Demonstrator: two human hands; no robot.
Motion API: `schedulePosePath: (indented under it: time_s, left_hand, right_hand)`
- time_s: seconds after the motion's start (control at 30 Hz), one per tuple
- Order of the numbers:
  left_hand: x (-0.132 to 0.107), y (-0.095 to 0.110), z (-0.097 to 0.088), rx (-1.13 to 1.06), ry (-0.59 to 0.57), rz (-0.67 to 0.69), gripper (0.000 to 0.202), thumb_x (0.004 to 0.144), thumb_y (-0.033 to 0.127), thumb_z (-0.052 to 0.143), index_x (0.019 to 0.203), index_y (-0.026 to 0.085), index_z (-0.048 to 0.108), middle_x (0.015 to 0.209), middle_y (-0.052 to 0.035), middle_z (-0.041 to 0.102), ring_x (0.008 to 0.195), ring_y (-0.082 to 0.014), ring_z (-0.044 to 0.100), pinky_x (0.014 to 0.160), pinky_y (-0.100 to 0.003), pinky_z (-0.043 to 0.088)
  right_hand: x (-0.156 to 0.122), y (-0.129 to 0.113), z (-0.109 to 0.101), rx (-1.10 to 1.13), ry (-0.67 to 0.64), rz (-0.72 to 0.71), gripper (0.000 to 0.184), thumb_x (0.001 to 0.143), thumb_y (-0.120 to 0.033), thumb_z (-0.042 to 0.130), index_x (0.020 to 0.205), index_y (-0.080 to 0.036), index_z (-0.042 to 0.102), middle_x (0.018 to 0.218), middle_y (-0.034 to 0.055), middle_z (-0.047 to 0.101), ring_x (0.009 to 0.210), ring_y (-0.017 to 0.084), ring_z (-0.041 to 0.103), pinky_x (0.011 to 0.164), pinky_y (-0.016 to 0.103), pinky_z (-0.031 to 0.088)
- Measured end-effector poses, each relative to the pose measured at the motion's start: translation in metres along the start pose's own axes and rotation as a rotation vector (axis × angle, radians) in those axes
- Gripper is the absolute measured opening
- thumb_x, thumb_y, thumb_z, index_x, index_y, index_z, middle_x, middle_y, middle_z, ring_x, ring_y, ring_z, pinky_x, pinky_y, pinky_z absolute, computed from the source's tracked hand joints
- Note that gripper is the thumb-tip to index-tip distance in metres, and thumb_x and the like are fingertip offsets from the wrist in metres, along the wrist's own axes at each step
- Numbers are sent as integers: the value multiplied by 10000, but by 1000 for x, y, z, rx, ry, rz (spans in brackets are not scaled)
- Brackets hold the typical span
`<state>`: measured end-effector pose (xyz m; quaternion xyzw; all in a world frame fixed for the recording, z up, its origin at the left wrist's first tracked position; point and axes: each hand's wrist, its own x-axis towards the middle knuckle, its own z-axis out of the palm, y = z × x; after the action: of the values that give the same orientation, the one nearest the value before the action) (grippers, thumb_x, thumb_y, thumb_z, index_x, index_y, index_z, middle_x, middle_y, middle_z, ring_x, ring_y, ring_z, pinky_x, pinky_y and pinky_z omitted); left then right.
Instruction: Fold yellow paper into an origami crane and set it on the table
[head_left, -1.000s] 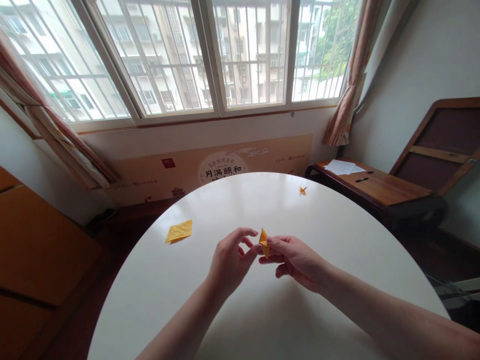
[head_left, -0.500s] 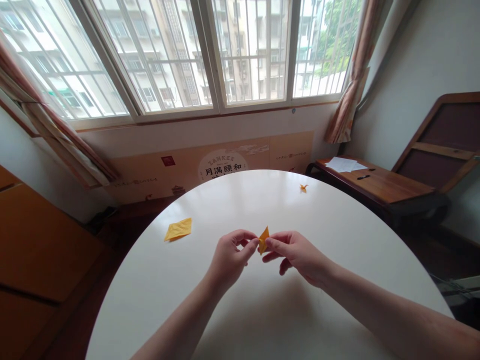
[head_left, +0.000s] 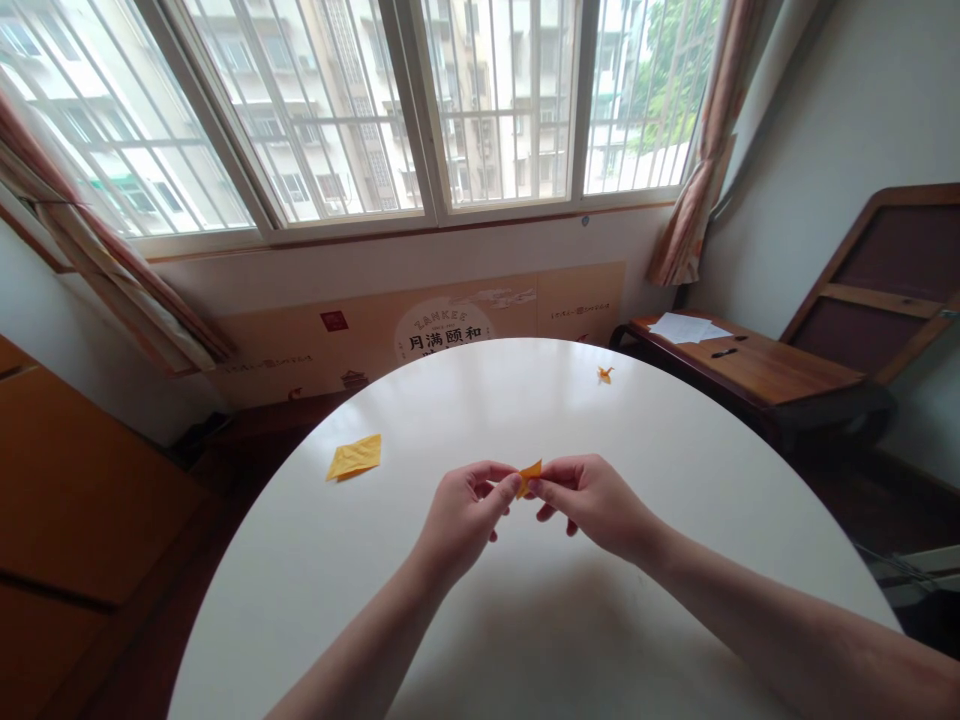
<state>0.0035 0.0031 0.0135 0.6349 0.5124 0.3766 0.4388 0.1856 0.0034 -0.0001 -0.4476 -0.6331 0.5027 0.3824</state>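
Observation:
A small folded piece of orange-yellow paper [head_left: 532,471] is held above the white round table [head_left: 480,410], partly covered by fingertips. My left hand [head_left: 469,512] pinches its left side between thumb and index finger. From the other side, my right hand [head_left: 592,500] grips it with thumb and index finger, the remaining fingers curled loosely below. To the left on the tabletop lies a flat stack of yellow paper [head_left: 354,458]. A small folded orange paper crane [head_left: 604,374] sits near the far right rim.
Beyond the table's right side is a low wooden side table [head_left: 795,368] bearing white sheets [head_left: 686,327] and a small dark object [head_left: 724,352]. A printed cardboard panel [head_left: 300,350] stands below the window. An orange-brown cabinet [head_left: 60,480] is at the left.
The folded paper has tilted from nearly upright to a flatter slant, and less of it shows. My hands have drawn slightly closer together, with the right fingers more tucked in.

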Motion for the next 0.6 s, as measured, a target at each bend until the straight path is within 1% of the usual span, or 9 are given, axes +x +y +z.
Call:
schedulePosePath:
  time_s: [0.1, 0.2, 0.3, 0.37, 0.47, 0.53, 0.6]
  left_hand:
    - [-1, 1, 2, 5, 21, -14, 319, 792, 419, 678, 875, 118, 743, 693, -76, 693, 587, -154, 587, 386, -187, 443]
    - [-1, 2, 3, -37, 35, -53, 308, 784, 412, 691, 833, 114, 746, 663, -71, 681, 574, -147, 580, 388, -182, 433]
    - [-1, 6, 2, -96, 25, -92, 292, 775, 402, 704, 792, 114, 744, 635, -56, 662, 549, -132, 560, 386, -175, 415]
    - [-2, 8, 2, -127, 20, -113, 287, 768, 401, 714, 774, 116, 743, 627, -51, 657, 541, -127, 555, 391, -176, 410]
    - [-3, 9, 1, -169, 4, -139, 279, 764, 395, 730, 783, 117, 746, 653, -58, 679, 574, -131, 580, 465, -197, 467]
    - [-3, 8, 1, -195, -10, -151, 258, 765, 376, 736, 796, 120, 749, 689, -64, 702, 608, -132, 602, 545, -219, 509]
    - [-2, 5, 1, -209, -23, -156, 233, 765, 356, 737, 792, 124, 751, 702, -62, 712, 617, -130, 611, 591, -232, 523]
  right_hand:
    - [-2, -2, 2, -34, 17, -30, 233, 868, -360, 635, 929, -194, 787, 803, 60, 748, 706, 205, 717, 427, 193, 449]
    - [-3, -3, 2, -13, -8, -28, 274, 872, -402, 635, 942, -182, 781, 813, 72, 750, 715, 210, 718, 415, 189, 438]
    - [-1, -3, 0, 79, -48, 53, 341, 868, -460, 631, 955, -161, 768, 905, 104, 757, 761, 229, 732, 403, 182, 430]
    - [0, -2, -2, 141, -72, 111, 406, 885, -512, 591, 963, -151, 761, 973, 124, 752, 778, 230, 736, 406, 176, 425]
    - [2, -1, -3, 164, -100, 139, 446, 897, -545, 560, 966, -152, 757, 992, 129, 748, 771, 220, 734, 408, 170, 416]
    - [3, 0, -4, 143, -108, 141, 414, 877, -529, 599, 950, -155, 758, 968, 122, 751, 770, 219, 731, 409, 168, 416]
    - [3, 1, -5, 122, -114, 148, 384, 856, -512, 634, 923, -155, 758, 948, 119, 752, 771, 219, 729, 409, 167, 415]
